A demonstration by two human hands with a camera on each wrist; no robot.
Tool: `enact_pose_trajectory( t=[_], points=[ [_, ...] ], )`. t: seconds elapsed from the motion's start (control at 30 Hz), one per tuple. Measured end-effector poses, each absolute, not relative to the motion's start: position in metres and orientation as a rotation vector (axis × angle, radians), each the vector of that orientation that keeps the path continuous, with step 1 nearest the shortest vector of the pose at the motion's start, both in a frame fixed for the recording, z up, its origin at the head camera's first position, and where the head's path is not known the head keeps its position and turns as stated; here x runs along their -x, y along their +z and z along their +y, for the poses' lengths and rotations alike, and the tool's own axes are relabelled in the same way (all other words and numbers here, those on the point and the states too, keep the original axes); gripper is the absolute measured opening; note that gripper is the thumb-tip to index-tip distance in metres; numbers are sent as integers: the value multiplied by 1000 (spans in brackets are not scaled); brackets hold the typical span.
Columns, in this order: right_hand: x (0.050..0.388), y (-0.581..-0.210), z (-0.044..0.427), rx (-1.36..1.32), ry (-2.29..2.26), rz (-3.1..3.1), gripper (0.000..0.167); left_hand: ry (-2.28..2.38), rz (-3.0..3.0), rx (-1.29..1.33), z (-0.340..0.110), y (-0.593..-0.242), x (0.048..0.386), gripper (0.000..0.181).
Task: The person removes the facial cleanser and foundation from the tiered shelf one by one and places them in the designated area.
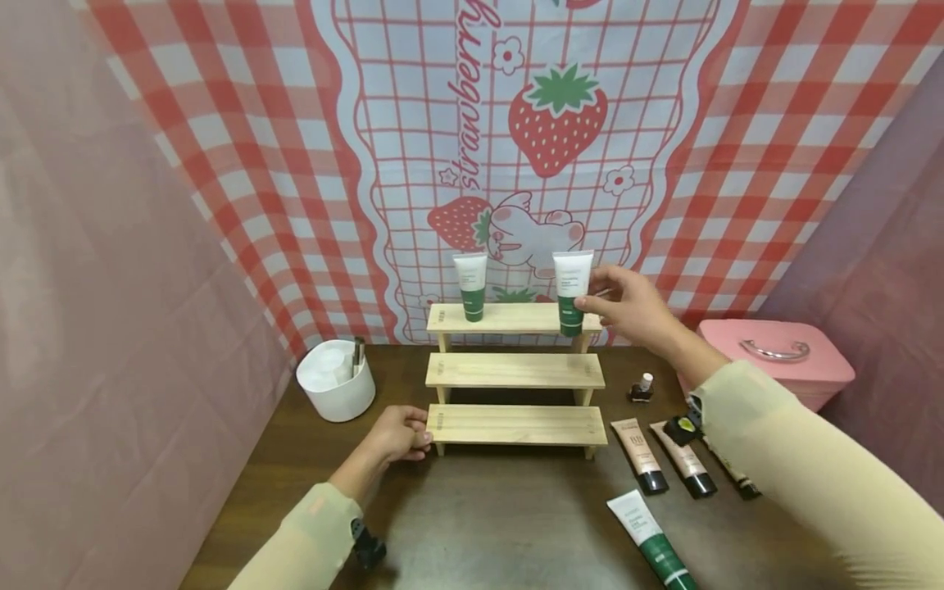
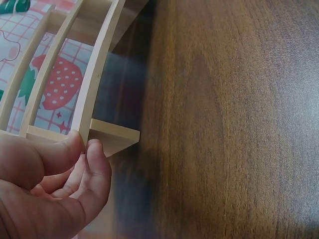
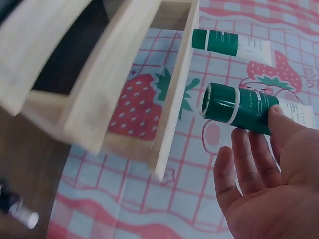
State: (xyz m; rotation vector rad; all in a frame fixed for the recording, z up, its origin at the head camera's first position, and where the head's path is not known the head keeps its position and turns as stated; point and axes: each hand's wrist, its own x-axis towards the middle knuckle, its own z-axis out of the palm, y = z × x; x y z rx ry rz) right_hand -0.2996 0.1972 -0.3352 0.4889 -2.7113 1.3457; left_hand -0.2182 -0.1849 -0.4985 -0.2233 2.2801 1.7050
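Note:
My right hand (image 1: 630, 307) grips a white squeeze tube with a green lower half and cap (image 1: 572, 283) between thumb and fingers. In the right wrist view its cap end hangs slightly apart from the top tier of a three-tier wooden display stand (image 1: 516, 370). A similar, smaller-looking tube (image 1: 473, 283) stands upright, cap down, on the left part of that tier. At the bottom tier's left end, my left hand (image 1: 401, 433) pinches the board's corner; in the left wrist view thumb and index finger (image 2: 97, 164) meet at its edge.
Right of the stand lie several beige tubes (image 1: 638, 455), a green-and-white tube (image 1: 652, 541) nearer me, and a small dark bottle (image 1: 642, 388). A pink case (image 1: 774, 352) stands behind them. A white round container (image 1: 335, 393) is at left. Checkered cloth (image 1: 251, 123) hangs behind.

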Motion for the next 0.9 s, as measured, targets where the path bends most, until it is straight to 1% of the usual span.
enact_pose_trajectory(
  t=[0.07,0.17,0.4,0.57,0.73,0.9],
  points=[
    [285,-336,213,-471,1318,-2740,47,1703,2276,223,-185,-499,219,40],
    [264,-342,235,-448,1313,-2786,46,1701,2277,223,-185,-498,220,39],
    [218,-370,282,-566,1395,-2793,31,1702,2270,215,-185,-497,223,40],
    [186,-395,306,-612,1471,-2816,27,1682,2304,212,-184,-496,221,40],
    [163,-425,327,-697,1471,-2867,26,1675,2359,190,-185,-498,218,38],
    [146,-454,347,-699,1658,-2911,29,1705,2369,145,-184,-502,217,40]
  ],
)
